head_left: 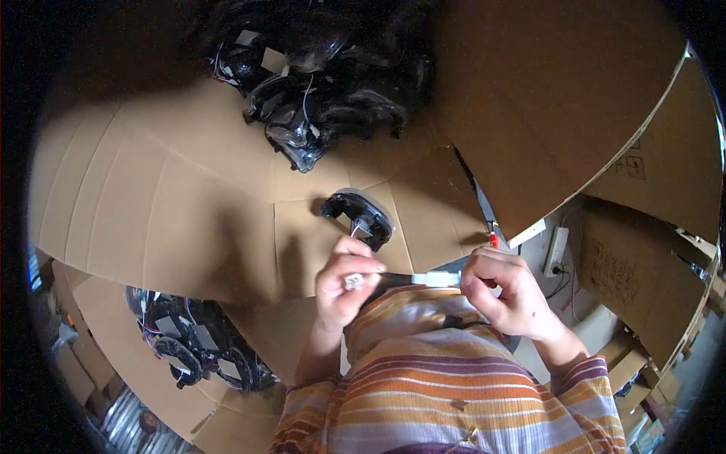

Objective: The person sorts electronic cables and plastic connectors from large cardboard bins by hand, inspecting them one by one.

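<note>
My left hand [344,284] is closed in a pinch, with a small white plug [353,281] showing at its fingers. Thin wires run up from that hand toward a curved black plastic part [359,216], which lies on the cardboard just beyond it. Between my hands stretches a short dark cable [395,279] that ends in a larger white connector [436,279]. The fingers of my right hand [503,291] are curled closed at the connector's right end and partly hide it.
A heap of glossy black parts with wires [325,83] sits at the far side. More such parts [200,340] fill a box at lower left. A long blade with a red end [484,204] lies right of the middle. Beyond the cardboard edge is a white power strip [556,250].
</note>
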Available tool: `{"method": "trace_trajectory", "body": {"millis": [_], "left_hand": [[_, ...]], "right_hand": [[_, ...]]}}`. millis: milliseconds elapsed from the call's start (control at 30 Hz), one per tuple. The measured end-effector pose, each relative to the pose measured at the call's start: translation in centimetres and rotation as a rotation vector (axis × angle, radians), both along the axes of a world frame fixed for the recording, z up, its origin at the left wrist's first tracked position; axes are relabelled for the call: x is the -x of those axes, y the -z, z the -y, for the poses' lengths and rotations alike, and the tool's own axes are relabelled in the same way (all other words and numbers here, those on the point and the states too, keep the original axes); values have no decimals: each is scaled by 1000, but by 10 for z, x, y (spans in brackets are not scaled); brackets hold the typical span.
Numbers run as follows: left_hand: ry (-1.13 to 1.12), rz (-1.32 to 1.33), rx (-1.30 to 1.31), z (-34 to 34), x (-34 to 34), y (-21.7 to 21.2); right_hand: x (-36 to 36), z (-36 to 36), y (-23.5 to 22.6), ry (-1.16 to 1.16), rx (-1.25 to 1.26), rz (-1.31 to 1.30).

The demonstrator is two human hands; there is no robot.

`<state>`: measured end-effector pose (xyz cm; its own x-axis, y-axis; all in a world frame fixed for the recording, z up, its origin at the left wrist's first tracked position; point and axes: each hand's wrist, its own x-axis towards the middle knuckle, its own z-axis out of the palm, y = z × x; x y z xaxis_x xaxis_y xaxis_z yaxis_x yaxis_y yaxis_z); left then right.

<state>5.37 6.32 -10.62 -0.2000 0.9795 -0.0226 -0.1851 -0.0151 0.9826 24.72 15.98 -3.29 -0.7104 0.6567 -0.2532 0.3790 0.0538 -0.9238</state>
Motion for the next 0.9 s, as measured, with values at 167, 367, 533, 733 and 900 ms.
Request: {"method": "trace_trajectory", "body": {"millis": [167,367,533,733,900], "left_hand": [[27,-185,-40,6,4,-4],[-281,-218,-307,42,37,-18],[-1213,-571,-174,196,155,-147],[-1278,-2552,165,194,207,-232],[-738,-1287,267,35,128,-46]], "right_hand": [[6,-2,1,-48,-42,-65],[-5,-9,-7,-10,173,-103],[-13,-10,-4,-3,166,-19],[-12,-4,-2,-136,181,-47],[-9,2,10,-129,168,-5]]}}
